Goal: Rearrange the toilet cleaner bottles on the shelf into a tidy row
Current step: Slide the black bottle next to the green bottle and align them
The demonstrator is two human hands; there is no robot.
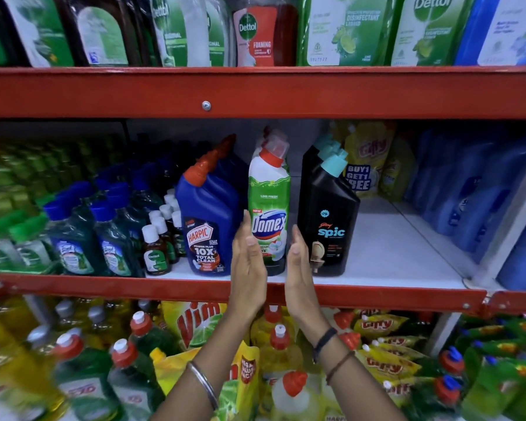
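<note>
Three toilet cleaner bottles stand upright at the front of the middle shelf [392,256]: a blue Harpic bottle [207,217] with an orange cap, a green-and-white Domex bottle [269,205] with a red cap, and a black Spic bottle [331,223] with a teal cap. More bottles of each kind stand behind them. My left hand [248,268] and my right hand [299,268] are raised flat, palms facing each other, on either side of the Domex bottle's lower part. The fingers are straight. I cannot tell whether the palms touch the bottle.
Small Dettol bottles [155,253] and green bottles with blue caps [73,238] crowd the shelf on the left. Yellow refill pouches [368,159] and blue bottles [468,192] stand on the right. The red shelf rail [377,294] runs below my hands. The upper shelf carries Dettol packs, the lower one dishwash bottles.
</note>
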